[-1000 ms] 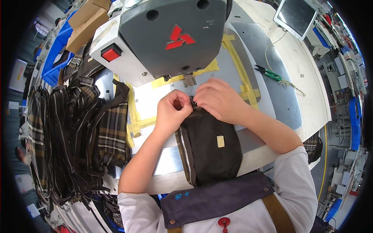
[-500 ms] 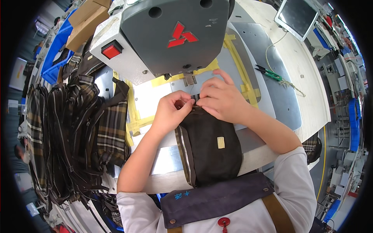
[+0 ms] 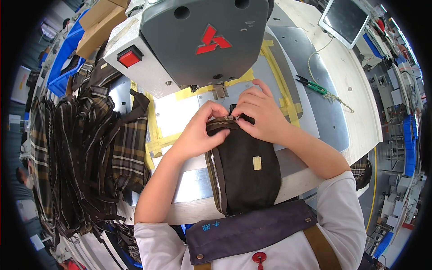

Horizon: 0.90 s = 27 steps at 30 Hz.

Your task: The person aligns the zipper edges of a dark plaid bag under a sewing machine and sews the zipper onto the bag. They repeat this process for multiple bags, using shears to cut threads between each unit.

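A dark fabric pouch [image 3: 243,175] with a long metal zipper down its left side and a small cream tag lies before me, its near end against my apron. My left hand [image 3: 200,128] grips the pouch's far end, thumb below and fingers over a zippered edge. Close beside it, my right hand [image 3: 261,110] pinches the same end near a small dark tab, its index finger raised. The grey sewing machine head [image 3: 202,45] stands just beyond both hands, and its metal presser foot [image 3: 220,91] is a little past my fingertips.
Plaid pouches with zippers [image 3: 72,157] are heaped at the left. Green-handled thread snips [image 3: 312,84] lie on the metal plate at the right, beside a cord. A blue bin [image 3: 63,72] and a cardboard box [image 3: 101,27] stand far left; a screen [image 3: 345,20] stands far right.
My left hand has opened wider and shifted slightly right around the pouch's far end. That end is now folded up, showing a curved zipper stretch. My right hand has moved slightly.
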Tool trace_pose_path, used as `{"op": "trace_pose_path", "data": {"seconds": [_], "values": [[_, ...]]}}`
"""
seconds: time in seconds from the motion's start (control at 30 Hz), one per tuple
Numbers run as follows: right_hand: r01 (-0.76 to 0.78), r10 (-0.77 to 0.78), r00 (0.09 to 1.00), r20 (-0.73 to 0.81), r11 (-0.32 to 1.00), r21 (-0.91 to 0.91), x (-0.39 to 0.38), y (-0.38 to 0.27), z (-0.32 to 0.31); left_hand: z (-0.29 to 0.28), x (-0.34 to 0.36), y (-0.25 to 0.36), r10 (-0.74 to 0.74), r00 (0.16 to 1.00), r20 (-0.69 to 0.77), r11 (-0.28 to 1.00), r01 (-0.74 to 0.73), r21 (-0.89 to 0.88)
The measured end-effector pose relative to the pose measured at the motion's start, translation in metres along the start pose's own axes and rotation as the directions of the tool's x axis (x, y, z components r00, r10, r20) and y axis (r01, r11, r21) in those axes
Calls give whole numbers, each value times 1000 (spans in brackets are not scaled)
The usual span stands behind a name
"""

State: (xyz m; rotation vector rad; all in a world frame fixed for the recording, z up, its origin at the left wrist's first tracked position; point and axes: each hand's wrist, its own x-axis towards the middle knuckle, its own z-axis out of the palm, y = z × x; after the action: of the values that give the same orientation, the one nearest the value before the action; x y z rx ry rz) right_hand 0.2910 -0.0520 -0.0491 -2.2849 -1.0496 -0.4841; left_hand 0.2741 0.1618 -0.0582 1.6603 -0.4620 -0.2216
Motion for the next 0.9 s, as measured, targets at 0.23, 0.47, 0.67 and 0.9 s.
{"op": "trace_pose_path", "data": {"seconds": [0.23, 0.47, 0.67, 0.9], "values": [[282, -315, 946, -81, 917, -282, 0, -5, 5, 8, 2, -16, -46, 974, -220, 997, 57, 47], [105, -131, 973, -188, 984, -142, 2, -5, 7, 16, 3, -1, 360, 916, -179, 830, -227, 509], [46, -49, 998, 32, 995, 91, -2, -9, -4, 14, -4, 0, 374, 926, -57, 704, -243, 667], [-318, 248, 939, 240, 892, 322, 21, -2, -12, 14, -4, -3, 388, 921, 9, 637, -275, 720]]}}
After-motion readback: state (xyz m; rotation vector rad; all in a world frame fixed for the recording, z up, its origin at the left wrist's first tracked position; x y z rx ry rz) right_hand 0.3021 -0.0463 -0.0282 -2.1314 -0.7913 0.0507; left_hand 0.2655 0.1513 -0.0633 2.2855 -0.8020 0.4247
